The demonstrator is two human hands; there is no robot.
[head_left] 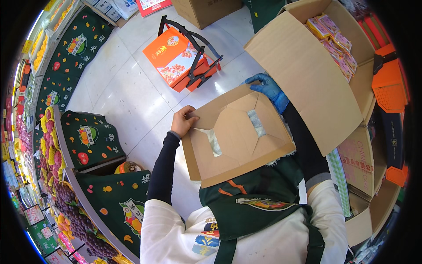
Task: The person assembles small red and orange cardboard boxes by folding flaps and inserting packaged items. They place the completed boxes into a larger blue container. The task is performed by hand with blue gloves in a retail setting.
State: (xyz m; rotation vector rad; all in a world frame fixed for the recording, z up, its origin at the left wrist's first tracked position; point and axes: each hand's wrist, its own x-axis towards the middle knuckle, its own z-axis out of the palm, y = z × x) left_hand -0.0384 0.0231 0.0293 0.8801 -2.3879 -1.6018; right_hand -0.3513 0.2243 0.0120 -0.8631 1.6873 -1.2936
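Before my green apron I hold a shallow brown cardboard box (234,127), tilted, its flaps folded across the middle. Two gaps between the flaps show a pale woven material under them. My left hand (183,120) is bare and grips the rim at the far left corner, thumb on the inside. In a blue glove, my right hand (269,91) closes over the far right corner; part of its grip is hidden behind the cardboard. Close beside my right arm stands a large open carton (303,83), with several pink and yellow packets (335,44) inside.
Beyond my hands, an orange gift box (169,55) with a black folding frame stands on the shiny tiled floor (132,103). Fruit displays with dark green printed cloths (94,136) curve along the left. Another carton (206,11) sits at the far side. Orange-and-black crates (390,83) line the right.
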